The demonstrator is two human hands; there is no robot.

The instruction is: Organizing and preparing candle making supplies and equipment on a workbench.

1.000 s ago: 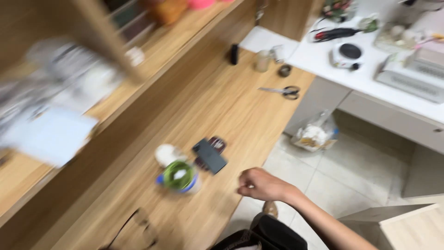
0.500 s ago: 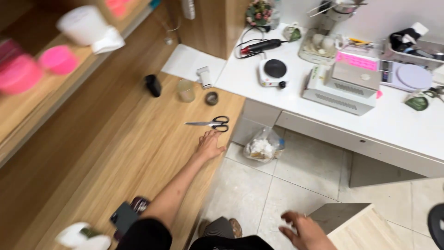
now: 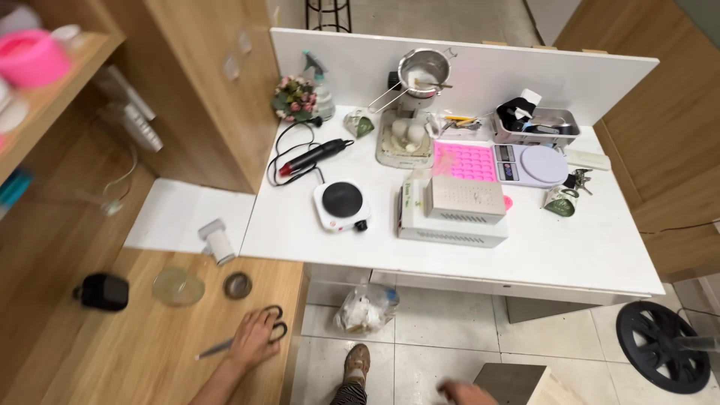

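Left hand flat, fingers spread over scissors on wooden table; black handles at hand's 1 o'clock, blade tip at 9 o'clock. Right hand blurred at bottom edge, grip unclear.

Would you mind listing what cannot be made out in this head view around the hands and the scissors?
- Right hand: blurred and cut off by the bottom edge; its fingers and whether it holds anything cannot be told.
- Scissors: the left hand covers the handles, so the grip cannot be judged; the blades are blurred.
- Plastic bag under the white table: contents too unclear to name.
- Shelf items at the upper left: blurred and cut by the edge.
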